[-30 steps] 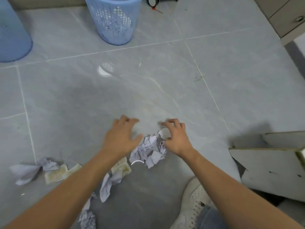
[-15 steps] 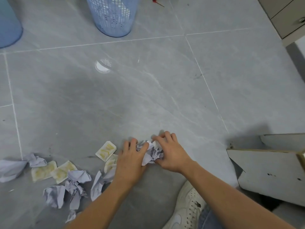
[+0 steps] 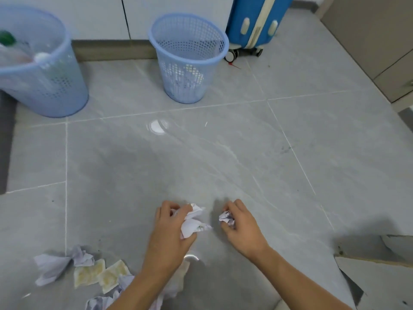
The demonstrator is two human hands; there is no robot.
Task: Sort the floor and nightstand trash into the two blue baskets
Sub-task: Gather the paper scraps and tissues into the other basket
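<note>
My left hand is shut on a wad of crumpled white paper, held just above the grey tile floor. My right hand grips a smaller crumpled paper ball. Two blue mesh baskets stand far ahead by the wall: the left basket holds bottles and mixed trash, the middle basket holds crumpled paper. More crumpled paper and yellowish square wrappers lie on the floor at lower left, partly hidden by my left arm.
A blue suitcase stands behind the middle basket. A beige cabinet lines the right side. A flattened white cardboard piece lies at lower right. A dark mat edge runs along the left.
Both hands gathered the paper pile, split it, and lifted apart, each now holding a wad. The view has tilted up, bringing both baskets and the suitcase into sight.
</note>
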